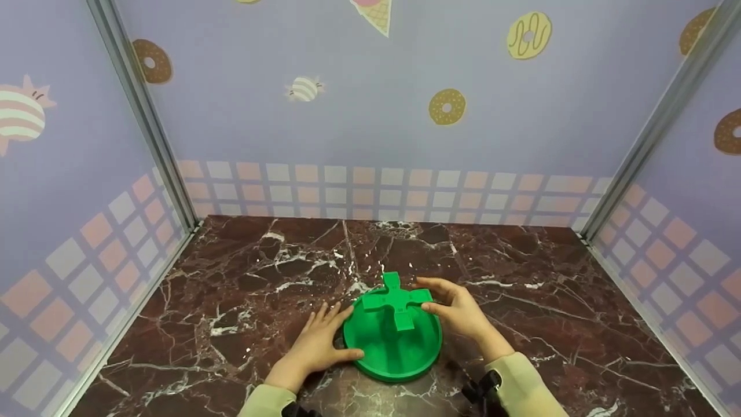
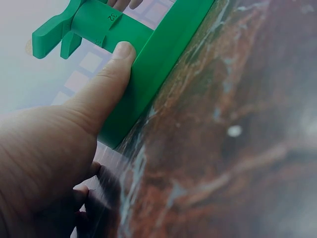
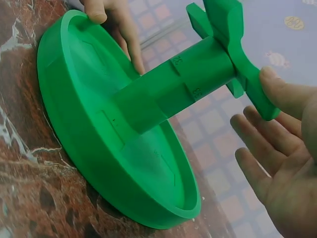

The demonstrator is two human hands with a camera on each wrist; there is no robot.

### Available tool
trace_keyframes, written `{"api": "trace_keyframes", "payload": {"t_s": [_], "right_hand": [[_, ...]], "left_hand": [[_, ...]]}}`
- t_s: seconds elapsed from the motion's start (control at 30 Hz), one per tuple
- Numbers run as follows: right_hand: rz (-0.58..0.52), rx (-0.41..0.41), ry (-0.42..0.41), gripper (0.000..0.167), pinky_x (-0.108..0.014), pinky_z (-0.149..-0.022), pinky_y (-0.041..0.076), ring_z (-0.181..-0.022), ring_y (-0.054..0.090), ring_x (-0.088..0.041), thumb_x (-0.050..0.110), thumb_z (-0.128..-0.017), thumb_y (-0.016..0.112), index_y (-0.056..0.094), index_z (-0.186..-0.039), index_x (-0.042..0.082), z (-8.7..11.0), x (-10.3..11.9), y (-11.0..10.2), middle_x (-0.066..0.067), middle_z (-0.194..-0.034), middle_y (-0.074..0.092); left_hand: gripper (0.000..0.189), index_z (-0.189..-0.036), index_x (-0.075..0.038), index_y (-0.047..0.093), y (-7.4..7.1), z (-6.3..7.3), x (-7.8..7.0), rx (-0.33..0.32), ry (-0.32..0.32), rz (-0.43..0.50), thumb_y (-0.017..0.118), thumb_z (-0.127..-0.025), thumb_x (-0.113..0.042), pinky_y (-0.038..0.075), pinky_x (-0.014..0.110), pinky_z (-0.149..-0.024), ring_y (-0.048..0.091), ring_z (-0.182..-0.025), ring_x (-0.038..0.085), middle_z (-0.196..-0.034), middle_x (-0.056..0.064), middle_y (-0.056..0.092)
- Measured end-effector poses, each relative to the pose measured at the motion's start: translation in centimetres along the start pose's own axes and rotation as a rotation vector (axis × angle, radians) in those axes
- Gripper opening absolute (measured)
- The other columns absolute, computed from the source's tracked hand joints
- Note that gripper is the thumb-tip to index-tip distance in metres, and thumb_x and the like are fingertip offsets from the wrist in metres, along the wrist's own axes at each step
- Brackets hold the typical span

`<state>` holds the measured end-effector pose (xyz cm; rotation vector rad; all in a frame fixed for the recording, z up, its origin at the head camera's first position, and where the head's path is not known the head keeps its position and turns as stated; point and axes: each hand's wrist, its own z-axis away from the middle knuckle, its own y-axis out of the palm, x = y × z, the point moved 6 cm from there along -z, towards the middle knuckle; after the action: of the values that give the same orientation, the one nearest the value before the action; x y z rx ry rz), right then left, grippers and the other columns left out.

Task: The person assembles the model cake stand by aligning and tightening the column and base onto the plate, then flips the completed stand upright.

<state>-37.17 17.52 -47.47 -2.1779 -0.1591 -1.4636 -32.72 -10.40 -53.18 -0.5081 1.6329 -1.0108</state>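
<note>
A green round tray-like base (image 1: 399, 368) with a raised rim sits on the tabletop. From its middle rises a green post (image 3: 183, 82) marked with small numbers. On top of the post is a green cross-shaped piece (image 1: 399, 299) with arms spreading outward. My left hand (image 1: 315, 346) holds the base at its left side, thumb over the rim and fingers spread along the outside. At the right, my right hand (image 1: 461, 313) holds one arm of the cross, its thumb on the near face and fingers behind.
The dark red marbled tabletop (image 1: 243, 301) carries small white specks. Patterned panels (image 1: 359, 127) with metal corner posts (image 1: 153, 127) enclose it at the back and both sides.
</note>
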Motion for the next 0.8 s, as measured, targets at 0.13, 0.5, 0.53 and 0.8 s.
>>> {"api": "trace_keyframes", "payload": {"t_s": [0.13, 0.5, 0.53, 0.8], "right_hand": [[-0.021, -0.001, 0.026, 0.05, -0.017, -0.084, 0.058, -0.105, 0.069, -0.002, 0.009, -0.096, 0.071, 0.056, -0.141, -0.009, 0.0, -0.2, 0.1, -0.036, -0.14, 0.057], [0.045, -0.005, 0.074, 0.047, -0.017, -0.078, 0.058, -0.099, 0.069, 0.001, 0.009, -0.092, 0.076, 0.064, -0.134, -0.006, 0.7, 0.0, 0.2, -0.026, -0.135, 0.066], [0.042, -0.003, 0.073, 0.047, -0.017, -0.079, 0.058, -0.101, 0.069, 0.001, 0.009, -0.092, 0.076, 0.064, -0.135, -0.006, 0.8, 0.0, 0.3, -0.026, -0.136, 0.065], [0.004, -0.029, 0.067, 0.047, -0.021, -0.087, 0.061, -0.108, 0.071, -0.002, 0.009, -0.091, 0.078, 0.065, -0.135, -0.002, 1.5, 0.7, 1.0, -0.027, -0.14, 0.063]], "left_hand": [[0.104, -0.161, -0.015, 0.037, -0.1, 0.0, -0.1, 0.0, -0.001, 0.005, 0.078, -0.079, -0.065, 0.011, 0.066, -0.129, 0.016, -0.157, 0.05, -0.167, 0.025, 0.029], [0.104, -0.161, -0.015, 0.036, 0.0, 0.0, 0.1, 0.006, 0.005, 0.031, 0.078, -0.08, -0.064, 0.009, 0.067, -0.129, 0.013, -0.158, 0.05, -0.167, 0.025, 0.028], [0.104, -0.161, -0.014, 0.036, 0.0, 0.0, 0.1, 0.005, 0.006, 0.029, 0.078, -0.08, -0.064, 0.009, 0.067, -0.129, 0.013, -0.158, 0.05, -0.167, 0.025, 0.028], [0.104, -0.162, -0.015, 0.036, 0.0, 0.0, 0.1, 0.005, 0.001, 0.021, 0.078, -0.08, -0.064, 0.01, 0.066, -0.129, 0.013, -0.158, 0.05, -0.167, 0.025, 0.029]]}}
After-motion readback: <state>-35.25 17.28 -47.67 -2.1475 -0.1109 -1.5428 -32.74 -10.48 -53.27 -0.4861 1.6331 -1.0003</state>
